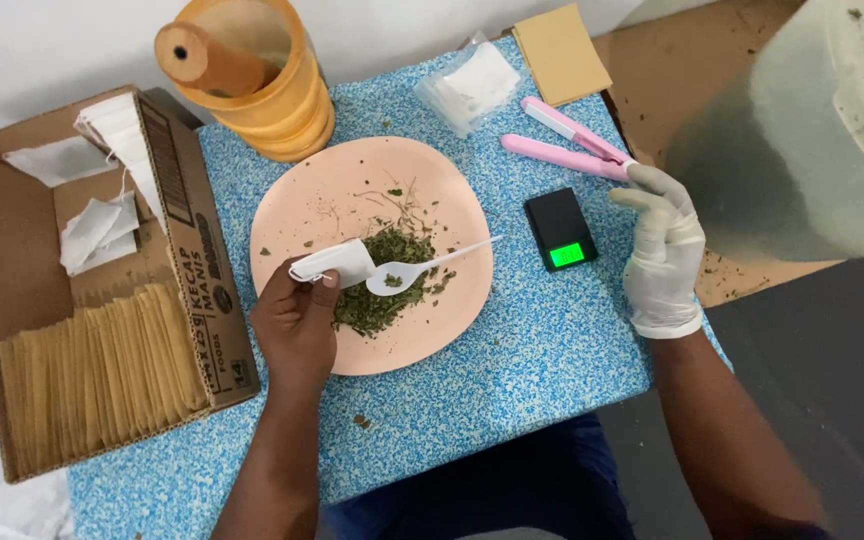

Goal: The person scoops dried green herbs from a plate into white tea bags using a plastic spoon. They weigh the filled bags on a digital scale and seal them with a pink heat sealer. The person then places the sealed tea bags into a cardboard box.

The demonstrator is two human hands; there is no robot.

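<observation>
Bare left hand (pixel 297 325) pinching white paper sachet (pixel 334 264) over round peach plate (pixel 297 200); gloved right hand (pixel 664 255), fingers loosely spread, touching glossy pink sealer (pixel 567 143)

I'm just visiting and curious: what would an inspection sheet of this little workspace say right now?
Surface: blue speckled table, a few leaf crumbs.
Job's things: pink plate with dried green leaves; white plastic spoon lying on the pile; small white bag; pocket scale, display lit.
Clutter: pink sealer, orange tubs, pack of white bags, cardboard box of sachets.
Hands: bare left hand pinches the bag; gloved right hand touches the sealer's end.
Cables: nothing seen.
Surroundings: large translucent bucket, white wall.
</observation>
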